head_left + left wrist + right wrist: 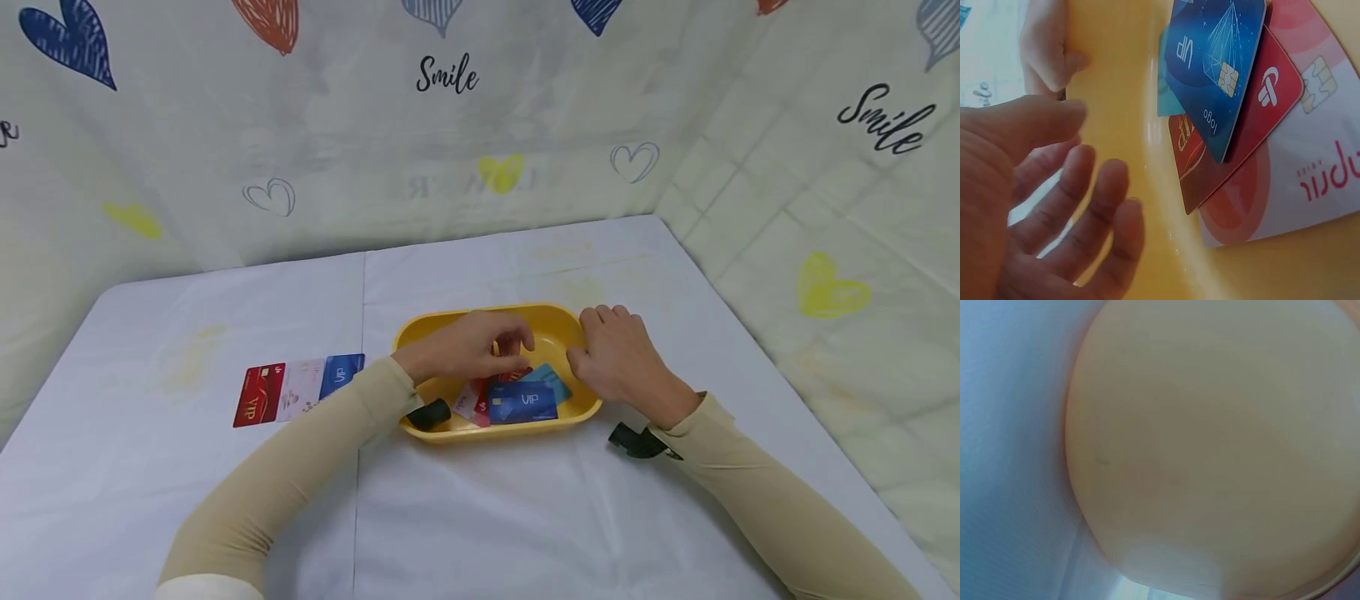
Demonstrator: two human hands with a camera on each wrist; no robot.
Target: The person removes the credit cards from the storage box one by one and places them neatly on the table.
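Note:
A yellow oblong tray (555,323) stands on the table, with overlapping cards inside. On top lies a blue VIP card (522,403); a teal card (549,379), a red card (1272,94) and a pink-and-white card (1310,181) show from under it. Above these cards hovers my left hand (474,343), fingers loosely bent; the left wrist view shows nothing in its grasp. My right hand (624,360) grips the tray's right end, thumb toward the inside. A blurred pale surface fills most of the right wrist view.
Left of the tray, a red VIP card (259,395), a pale pink card (300,388) and a blue VIP card (341,374) lie in a row on the white tablecloth (480,517). My left forearm crosses near them. Patterned fabric walls (360,125) rise behind and at the right.

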